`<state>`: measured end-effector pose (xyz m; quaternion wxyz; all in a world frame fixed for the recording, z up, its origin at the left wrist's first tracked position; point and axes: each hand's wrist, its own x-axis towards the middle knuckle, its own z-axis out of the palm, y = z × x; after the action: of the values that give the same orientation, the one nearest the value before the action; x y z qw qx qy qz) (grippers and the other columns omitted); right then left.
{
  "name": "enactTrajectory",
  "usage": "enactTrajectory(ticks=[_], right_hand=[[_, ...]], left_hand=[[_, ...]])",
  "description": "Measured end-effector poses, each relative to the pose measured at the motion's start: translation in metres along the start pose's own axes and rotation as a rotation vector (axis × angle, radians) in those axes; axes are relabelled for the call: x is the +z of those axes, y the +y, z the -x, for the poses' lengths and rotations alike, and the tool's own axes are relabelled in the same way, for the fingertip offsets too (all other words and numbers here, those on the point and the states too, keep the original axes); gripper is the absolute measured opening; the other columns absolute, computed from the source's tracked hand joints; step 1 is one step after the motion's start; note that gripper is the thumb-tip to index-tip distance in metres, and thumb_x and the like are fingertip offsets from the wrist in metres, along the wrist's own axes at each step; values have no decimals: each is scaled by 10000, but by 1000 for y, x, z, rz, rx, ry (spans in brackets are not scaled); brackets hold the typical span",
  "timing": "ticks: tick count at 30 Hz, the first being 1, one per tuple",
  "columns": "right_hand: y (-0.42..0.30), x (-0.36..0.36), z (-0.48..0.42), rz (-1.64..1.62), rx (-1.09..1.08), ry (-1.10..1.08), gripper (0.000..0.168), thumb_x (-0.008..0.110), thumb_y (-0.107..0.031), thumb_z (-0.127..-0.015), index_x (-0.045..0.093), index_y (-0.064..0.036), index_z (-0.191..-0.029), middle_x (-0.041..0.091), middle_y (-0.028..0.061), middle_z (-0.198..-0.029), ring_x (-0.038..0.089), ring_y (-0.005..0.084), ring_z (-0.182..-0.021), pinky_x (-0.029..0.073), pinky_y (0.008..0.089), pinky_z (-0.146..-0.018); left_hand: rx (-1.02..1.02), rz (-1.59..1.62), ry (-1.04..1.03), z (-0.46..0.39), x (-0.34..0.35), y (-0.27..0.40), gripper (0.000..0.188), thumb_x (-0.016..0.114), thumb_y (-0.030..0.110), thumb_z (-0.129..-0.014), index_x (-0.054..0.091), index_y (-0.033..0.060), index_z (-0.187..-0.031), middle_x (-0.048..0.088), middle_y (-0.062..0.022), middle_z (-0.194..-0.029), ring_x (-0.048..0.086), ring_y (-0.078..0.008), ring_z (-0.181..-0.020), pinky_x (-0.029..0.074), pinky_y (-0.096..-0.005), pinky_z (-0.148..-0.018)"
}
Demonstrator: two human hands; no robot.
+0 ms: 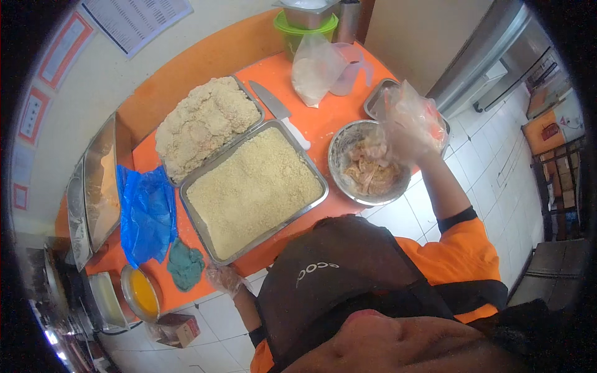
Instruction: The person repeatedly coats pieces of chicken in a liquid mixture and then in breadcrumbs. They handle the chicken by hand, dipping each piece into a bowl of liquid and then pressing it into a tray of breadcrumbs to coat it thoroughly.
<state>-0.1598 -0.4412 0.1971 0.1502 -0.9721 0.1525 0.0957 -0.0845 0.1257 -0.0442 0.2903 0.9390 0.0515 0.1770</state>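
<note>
My right hand (406,142), in a loose clear plastic glove, reaches over the rim of a round metal bowl (336,173). Its fingers meet pale raw meat pieces (373,175) coated in batter; whether they grip a piece is blurred. My left hand (227,279), also in a clear glove, is by the near left corner of a metal tray (305,202). Whether it touches that rim cannot be made out. Light yellowish crumbs (256,191) fill the tray. Behind it, another tray (254,100) carries a heap of crumb-covered pieces (207,123).
A knife (275,105) with a white handle lies beyond the crumb tray. A bag of white powder (310,74) stands before a green-lidded tub (305,28). At left are a blue plastic bag (147,210), a green cloth (185,265) and a bowl of yellow liquid (143,293).
</note>
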Motion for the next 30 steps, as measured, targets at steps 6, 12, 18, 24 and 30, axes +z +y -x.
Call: enactTrajectory(ticks=[6, 12, 18, 24, 30], right_hand=[[46, 27, 29, -521, 183, -132, 611, 663, -90, -670, 490, -76, -1256, 574, 146, -1100, 576, 248, -954, 481, 351, -809], [26, 15, 5, -193, 206, -31, 419, 638, -133, -695, 616, -46, -1104, 645, 153, -922, 613, 269, -883, 480, 353, -818], [-18, 67, -32, 43, 189, -190, 343, 628, -165, -746, 642, -71, -1076, 652, 181, -924, 626, 289, -921, 478, 361, -825], [2, 42, -15, -325, 153, -24, 287, 611, -184, -770, 661, -41, -1014, 634, 180, -1043, 581, 279, -1019, 434, 358, -903], [13, 29, 3, -339, 35, -41, 286, 619, -162, -760, 659, -41, -1016, 645, 172, -978, 606, 267, -918, 465, 349, -822]], left_hand=[[-641, 236, 20, -8, 11, 14, 189, 451, 128, -924, 558, -14, -988, 616, -103, -929, 591, -177, -772, 481, -284, -689], [-386, 1057, 179, 6, 35, -40, 230, 503, 113, -889, 546, -28, -1066, 623, -128, -983, 611, -195, -783, 498, -266, -647], [-361, 1120, 140, 3, 29, -73, 301, 538, 95, -805, 538, -29, -1080, 623, -145, -972, 624, -229, -818, 529, -279, -642], [-112, 238, 33, -4, -1, 1, 291, 534, 165, -836, 539, -26, -1055, 626, -127, -922, 620, -207, -749, 529, -286, -622], [-81, 633, 194, -2, 27, -33, 197, 505, 188, -894, 560, 9, -956, 616, -84, -831, 589, -169, -626, 506, -272, -548]])
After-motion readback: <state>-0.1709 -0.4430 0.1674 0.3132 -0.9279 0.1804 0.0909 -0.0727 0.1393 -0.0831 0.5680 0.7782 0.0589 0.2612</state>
